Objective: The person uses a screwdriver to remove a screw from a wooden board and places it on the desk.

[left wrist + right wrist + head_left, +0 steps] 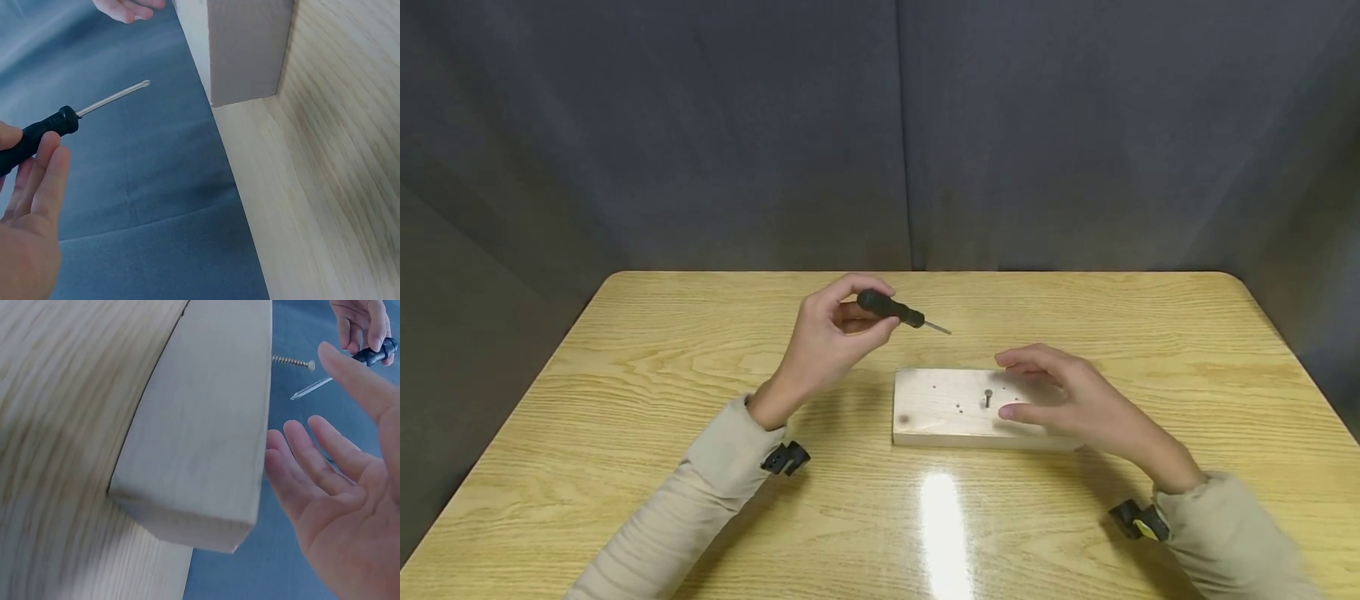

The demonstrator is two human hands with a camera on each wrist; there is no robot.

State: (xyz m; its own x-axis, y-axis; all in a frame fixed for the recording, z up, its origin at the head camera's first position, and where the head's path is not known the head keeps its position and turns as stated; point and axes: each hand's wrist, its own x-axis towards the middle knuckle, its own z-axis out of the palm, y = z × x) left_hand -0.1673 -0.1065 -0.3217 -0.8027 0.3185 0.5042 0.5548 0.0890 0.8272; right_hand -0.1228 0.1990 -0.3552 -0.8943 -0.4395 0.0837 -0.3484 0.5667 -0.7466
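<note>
A black-handled screwdriver is pinched by its handle in my left hand, above and left of the wooden block. Its metal shaft points right, with the tip in the air. One screw stands upright in the block's top face; the right wrist view shows the threads of that screw standing well proud of the wood. My right hand hovers over the block's right part, thumb and fingers spread apart, nothing between them. It hides the block's right end in the head view.
The block lies on a wood-grain table, with several small holes and a dark knot in its top. Dark grey curtains hang behind the table. Each sleeve cuff has a small black wrist camera below it.
</note>
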